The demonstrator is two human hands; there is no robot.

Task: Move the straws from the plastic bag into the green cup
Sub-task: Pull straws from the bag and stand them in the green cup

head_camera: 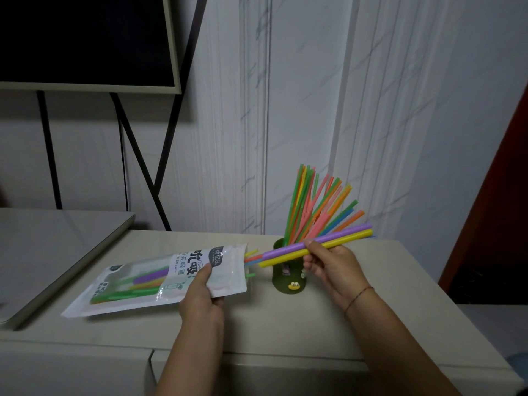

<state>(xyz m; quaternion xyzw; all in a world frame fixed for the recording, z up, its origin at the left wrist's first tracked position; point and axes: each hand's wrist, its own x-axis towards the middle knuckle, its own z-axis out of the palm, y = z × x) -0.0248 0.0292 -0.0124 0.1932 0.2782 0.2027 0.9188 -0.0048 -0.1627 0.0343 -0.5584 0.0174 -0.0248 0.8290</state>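
The plastic bag (148, 281) lies on its side on the beige countertop, mouth to the right, with several coloured straws inside and a few tips poking out (251, 257). My left hand (204, 292) pinches the bag near its mouth. The green cup (288, 281) stands upright just right of the bag, holding a fan of thin coloured straws (314, 207). In front of the cup my right hand (331, 267) grips a thick purple straw (337, 235) and a thick yellow straw (351, 238), held nearly level and tilted up to the right.
A flat beige lid or tray (51, 252) lies at the left of the countertop (285, 324). Behind it stands a dark screen on black legs (85, 41). A marbled wall is close behind the cup. A red-brown panel (494, 195) borders the right.
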